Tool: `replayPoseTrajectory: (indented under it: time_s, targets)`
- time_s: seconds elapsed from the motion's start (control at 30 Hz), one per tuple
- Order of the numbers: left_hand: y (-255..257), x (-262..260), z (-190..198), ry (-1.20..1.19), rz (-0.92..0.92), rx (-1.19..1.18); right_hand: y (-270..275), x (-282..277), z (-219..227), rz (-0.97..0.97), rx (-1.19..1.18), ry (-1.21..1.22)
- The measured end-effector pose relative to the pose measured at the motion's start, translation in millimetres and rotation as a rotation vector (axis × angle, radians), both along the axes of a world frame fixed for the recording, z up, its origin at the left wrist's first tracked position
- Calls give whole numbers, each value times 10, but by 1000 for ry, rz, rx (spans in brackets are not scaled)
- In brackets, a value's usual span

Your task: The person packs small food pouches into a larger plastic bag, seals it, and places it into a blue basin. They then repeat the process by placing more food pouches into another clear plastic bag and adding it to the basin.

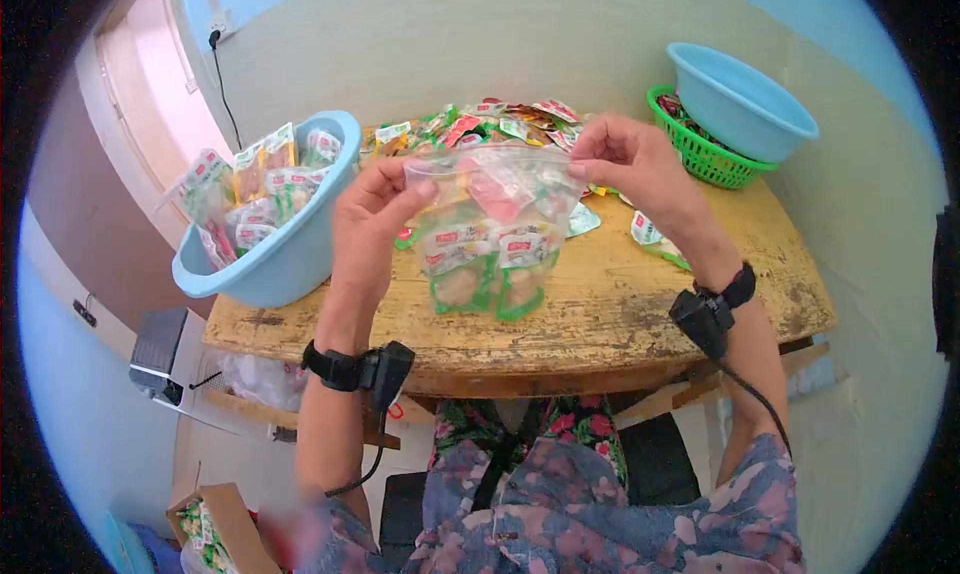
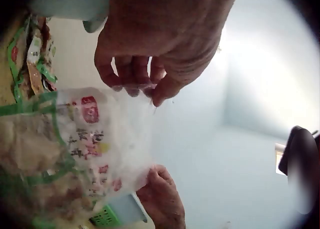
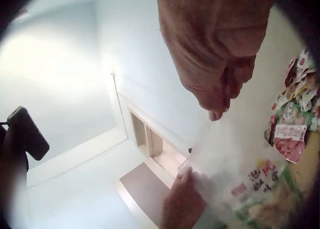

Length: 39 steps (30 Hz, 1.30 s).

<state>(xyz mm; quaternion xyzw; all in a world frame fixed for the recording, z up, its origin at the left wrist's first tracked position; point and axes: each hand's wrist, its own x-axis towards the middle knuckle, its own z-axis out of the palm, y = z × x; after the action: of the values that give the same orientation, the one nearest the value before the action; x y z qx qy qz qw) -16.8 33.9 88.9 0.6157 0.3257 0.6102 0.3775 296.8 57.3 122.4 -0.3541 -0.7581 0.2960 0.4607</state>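
Observation:
A clear plastic zip bag (image 1: 545,189) hangs upright between both hands over the wooden table. My left hand (image 1: 370,224) pinches its top left corner between thumb and fingers. At the top right corner my right hand (image 1: 640,169) pinches the rim. Small food packets (image 1: 460,264) with green edges and white printed tops sit inside, low in the bag. In the left wrist view the left fingertips (image 2: 159,96) grip the thin film, and red and dark print shows on the packets. The right wrist view has the right thumb and fingers closed on the film's edge.
Colourful packets (image 1: 500,124) lie heaped at the table's back. One loose packet (image 1: 655,239) lies right of the bag. A blue basin (image 1: 290,274) full of packets stands at left. At back right, another blue basin (image 1: 745,94) rests on a green basket (image 1: 715,164).

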Motion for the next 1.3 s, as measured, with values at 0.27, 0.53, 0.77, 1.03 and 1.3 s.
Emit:
replayPoseTrajectory:
  time_s: [0.27, 0.53, 0.77, 1.03, 1.3]
  targets:
    - [-2, -79, 195, 169, -55, -45, -125, -53, 10, 37, 49, 142]
    - [153, -60, 172, 150, 69, 102, -145, -109, 101, -57, 190, 36]
    - [85, -4, 198, 166, 37, 100, -146, -101, 16, -54, 158, -123]
    - [96, -115, 203, 171, 40, 111, 41, -63, -65, 35, 174, 1]
    - [68, -52, 239, 117, -9, 166, -104, -193, -99, -23, 141, 200]
